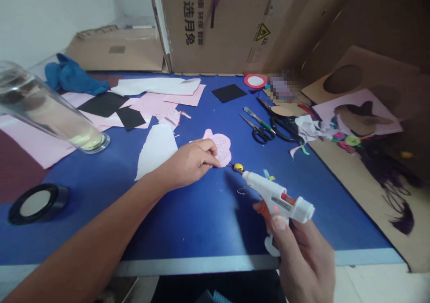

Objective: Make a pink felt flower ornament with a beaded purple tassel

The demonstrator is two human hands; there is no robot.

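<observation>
- Right-hand grip (302, 258), nearest, is closed around the handle of a white hot glue gun (277, 200), its nozzle aimed far and left.
- Left-hand grip (190, 162), fingers curled, presses on a pink paper flower (221, 148); whether it pinches the paper, I cannot tell.
- That flower lies on the blue bench (188, 222), just left of the nozzle and nearer the left hand.
- A small yellow bead (238, 167) sits by the nozzle tip.
- Farther right lie black-handled scissors (258, 132).
</observation>
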